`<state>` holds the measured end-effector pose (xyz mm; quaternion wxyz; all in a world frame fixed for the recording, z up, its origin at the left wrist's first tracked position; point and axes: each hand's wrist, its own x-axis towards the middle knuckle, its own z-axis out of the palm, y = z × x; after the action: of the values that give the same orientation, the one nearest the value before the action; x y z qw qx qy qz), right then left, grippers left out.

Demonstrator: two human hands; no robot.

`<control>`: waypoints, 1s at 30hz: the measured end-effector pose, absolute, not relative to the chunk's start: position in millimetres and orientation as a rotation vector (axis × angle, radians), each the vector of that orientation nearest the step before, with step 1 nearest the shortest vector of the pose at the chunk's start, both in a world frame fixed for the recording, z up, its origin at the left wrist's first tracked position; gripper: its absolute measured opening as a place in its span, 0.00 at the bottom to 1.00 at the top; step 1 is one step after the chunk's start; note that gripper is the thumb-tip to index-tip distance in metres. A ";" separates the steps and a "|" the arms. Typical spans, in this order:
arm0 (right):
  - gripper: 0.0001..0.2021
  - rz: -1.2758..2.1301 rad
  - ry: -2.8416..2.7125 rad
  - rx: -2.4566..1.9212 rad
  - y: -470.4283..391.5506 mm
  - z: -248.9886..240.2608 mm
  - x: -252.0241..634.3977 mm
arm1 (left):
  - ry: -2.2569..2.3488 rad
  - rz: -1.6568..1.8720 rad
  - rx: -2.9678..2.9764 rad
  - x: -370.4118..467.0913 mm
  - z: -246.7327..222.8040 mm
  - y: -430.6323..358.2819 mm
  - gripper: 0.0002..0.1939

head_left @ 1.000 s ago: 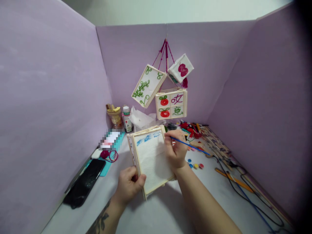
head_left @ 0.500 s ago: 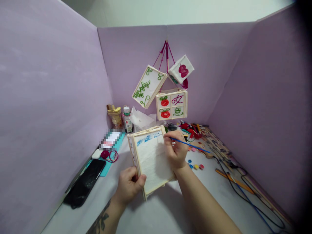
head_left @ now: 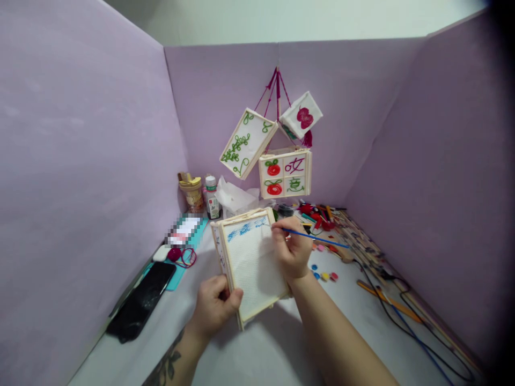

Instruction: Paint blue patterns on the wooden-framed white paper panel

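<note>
The left hand (head_left: 217, 303) grips the white box (head_left: 257, 273) by its lower left edge, thumb over the front. The right hand (head_left: 295, 246) has the brush (head_left: 317, 237) pinched near its bristles, the blue handle slanting off to the right. So the box sits tilted up between the two hands, over the table (head_left: 281, 348); I can't tell whether its bottom rests there. A blotchy blue band (head_left: 245, 229) crosses the top of its front, left of the right hand's fingers, and the brush tip is near the band's right end. Whether it touches, I can't make out from here.

Beyond the left hand, on its outer side, lie a black phone (head_left: 142, 300) and a magenta ball of thread (head_left: 174, 254). Just beyond the right wrist are coloured discs (head_left: 324, 276); farther right, an orange cutter (head_left: 386, 300). Decorated boxes (head_left: 285, 174) hang beyond and above both hands.
</note>
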<state>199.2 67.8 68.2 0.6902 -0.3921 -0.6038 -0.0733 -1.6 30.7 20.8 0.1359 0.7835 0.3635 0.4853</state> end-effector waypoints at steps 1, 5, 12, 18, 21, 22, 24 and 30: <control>0.05 -0.171 -1.328 -0.881 68.0 67.6 199.4 | 1.059 1.402 2.267 -1.8 20.6 30.6 0.20; 0.05 -0.169 -1.325 -0.900 68.8 65.9 199.8 | 1.088 1.394 2.256 -1.8 21.1 30.5 0.20; 0.05 -0.158 -1.313 -0.873 69.1 65.8 199.3 | 1.105 1.354 2.236 -0.7 23.2 30.0 0.20; 0.06 -0.142 -1.366 -0.831 68.1 68.2 199.4 | 1.093 1.377 2.246 -1.3 23.4 29.2 0.20; 0.06 -0.124 -1.409 -0.805 67.2 69.8 199.0 | 1.088 1.374 2.257 -1.4 23.8 29.5 0.20; 0.06 -0.124 -1.404 -0.812 67.0 70.2 198.9 | 1.090 1.373 2.256 -1.3 23.7 29.6 0.20; 0.06 -0.130 -1.402 -0.833 66.6 70.9 198.9 | 1.092 1.370 2.249 -1.3 23.0 29.9 0.20; 0.05 -0.033 -1.422 -0.783 67.0 71.7 199.5 | 1.121 1.343 2.230 -1.4 20.9 30.4 0.21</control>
<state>199.5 67.0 71.7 0.6882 -0.3499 -0.6354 -0.0145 -1.4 30.4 20.9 0.1529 0.7776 0.3909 0.4682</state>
